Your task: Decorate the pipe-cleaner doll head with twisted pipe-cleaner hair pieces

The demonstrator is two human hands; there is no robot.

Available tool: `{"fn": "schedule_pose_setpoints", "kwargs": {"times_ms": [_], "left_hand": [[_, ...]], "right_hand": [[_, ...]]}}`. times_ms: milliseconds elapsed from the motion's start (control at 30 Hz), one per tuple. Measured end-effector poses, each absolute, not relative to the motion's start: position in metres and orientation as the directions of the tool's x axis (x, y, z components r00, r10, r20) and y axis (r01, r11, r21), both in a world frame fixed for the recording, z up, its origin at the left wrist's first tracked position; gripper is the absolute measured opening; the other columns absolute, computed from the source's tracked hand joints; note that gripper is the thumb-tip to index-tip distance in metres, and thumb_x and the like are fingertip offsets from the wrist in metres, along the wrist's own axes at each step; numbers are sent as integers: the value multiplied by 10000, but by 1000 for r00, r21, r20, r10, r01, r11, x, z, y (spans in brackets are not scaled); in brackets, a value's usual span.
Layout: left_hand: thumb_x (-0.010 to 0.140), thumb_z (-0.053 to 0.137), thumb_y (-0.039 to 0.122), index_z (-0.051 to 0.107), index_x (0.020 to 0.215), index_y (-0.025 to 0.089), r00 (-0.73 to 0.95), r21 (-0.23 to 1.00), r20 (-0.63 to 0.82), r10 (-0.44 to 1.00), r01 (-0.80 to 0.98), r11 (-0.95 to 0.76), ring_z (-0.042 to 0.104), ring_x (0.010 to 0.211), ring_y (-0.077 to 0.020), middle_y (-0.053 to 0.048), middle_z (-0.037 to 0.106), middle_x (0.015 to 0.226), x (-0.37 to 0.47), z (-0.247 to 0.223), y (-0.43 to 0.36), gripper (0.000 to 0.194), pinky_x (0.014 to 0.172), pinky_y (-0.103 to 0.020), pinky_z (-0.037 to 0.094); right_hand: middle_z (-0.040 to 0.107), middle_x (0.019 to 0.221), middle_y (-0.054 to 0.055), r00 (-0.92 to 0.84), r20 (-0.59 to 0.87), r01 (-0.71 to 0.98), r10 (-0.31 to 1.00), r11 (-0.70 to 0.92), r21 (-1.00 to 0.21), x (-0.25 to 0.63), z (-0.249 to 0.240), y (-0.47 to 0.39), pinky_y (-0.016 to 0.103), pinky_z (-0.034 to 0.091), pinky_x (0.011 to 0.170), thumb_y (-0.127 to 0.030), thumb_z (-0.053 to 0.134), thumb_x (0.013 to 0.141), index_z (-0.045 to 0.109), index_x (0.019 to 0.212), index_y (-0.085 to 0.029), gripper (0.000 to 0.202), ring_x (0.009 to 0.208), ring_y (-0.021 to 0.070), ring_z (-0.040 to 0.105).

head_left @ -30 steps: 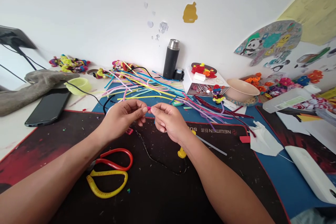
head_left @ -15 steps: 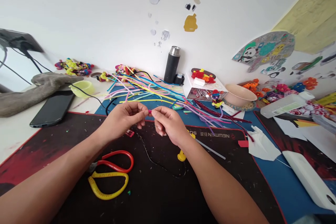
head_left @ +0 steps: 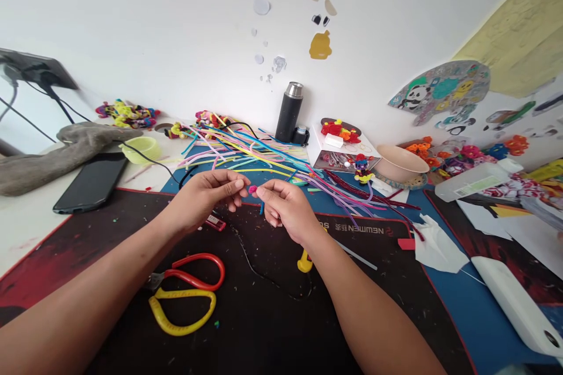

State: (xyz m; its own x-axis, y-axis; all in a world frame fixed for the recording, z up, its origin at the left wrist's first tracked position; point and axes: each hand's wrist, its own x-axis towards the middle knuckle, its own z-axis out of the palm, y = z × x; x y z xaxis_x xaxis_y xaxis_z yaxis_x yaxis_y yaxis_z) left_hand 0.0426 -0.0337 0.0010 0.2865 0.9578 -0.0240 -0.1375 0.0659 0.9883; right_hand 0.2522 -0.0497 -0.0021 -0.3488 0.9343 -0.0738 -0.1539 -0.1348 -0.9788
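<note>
A small magenta fuzzy piece [head_left: 253,190], probably pipe cleaner, sits at the fingertips of my right hand [head_left: 284,205], pinched between thumb and forefinger. My left hand [head_left: 213,196] is just left of it, thumb and forefinger close together in a pinch, with a slight gap to the piece. Whether anything thin is between the left fingertips cannot be seen. Behind both hands lies a loose pile of coloured pipe cleaners [head_left: 246,149]. Scissors [head_left: 187,293] with one red and one yellow handle rest on the dark mat, below my left wrist.
A black flask [head_left: 290,112] stands by the wall. Beside it is a white box [head_left: 314,149] with red figures on top. A pink bowl [head_left: 400,164] is to the right, a phone [head_left: 90,183] to the left. A yellow tool [head_left: 304,261] lies near my right forearm.
My fingertips have come slightly apart, so more of the magenta piece shows at my right fingers. The view has tilted up slightly.
</note>
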Motion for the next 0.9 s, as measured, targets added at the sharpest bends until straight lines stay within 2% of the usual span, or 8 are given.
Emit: {"fn": "schedule_pose_setpoints", "kwargs": {"times_ms": [267,600,900], "left_hand": [[737,979,512,868,990,184,318,990,-20,948,-128,64,657,613,-146,-32,748,715,46,1,-37,429,593,-253,553],[736,974,527,847,940,182,326,990,-26,945,-125,70,637,608,-138,-20,729,707,49,-1,-38,421,591,-248,536],[747,983,485,841,956,174,320,975,-1,947,-211,72,636,627,-138,-29,729,727,48,-2,-37,401,575,-233,529]], "right_hand": [[452,505,-114,-349,-72,-141,934,-129,-982,252,-3,-49,236,270,422,-548,806,863,641,868,-207,380,407,89,437],[477,510,-104,-377,-92,-135,921,-153,-979,251,-4,-51,234,264,422,-581,804,862,641,866,-212,404,410,88,427],[509,545,-83,-382,-91,-174,920,-168,-970,252,-2,-50,237,238,417,-614,774,878,703,899,-202,418,422,88,433]]}}
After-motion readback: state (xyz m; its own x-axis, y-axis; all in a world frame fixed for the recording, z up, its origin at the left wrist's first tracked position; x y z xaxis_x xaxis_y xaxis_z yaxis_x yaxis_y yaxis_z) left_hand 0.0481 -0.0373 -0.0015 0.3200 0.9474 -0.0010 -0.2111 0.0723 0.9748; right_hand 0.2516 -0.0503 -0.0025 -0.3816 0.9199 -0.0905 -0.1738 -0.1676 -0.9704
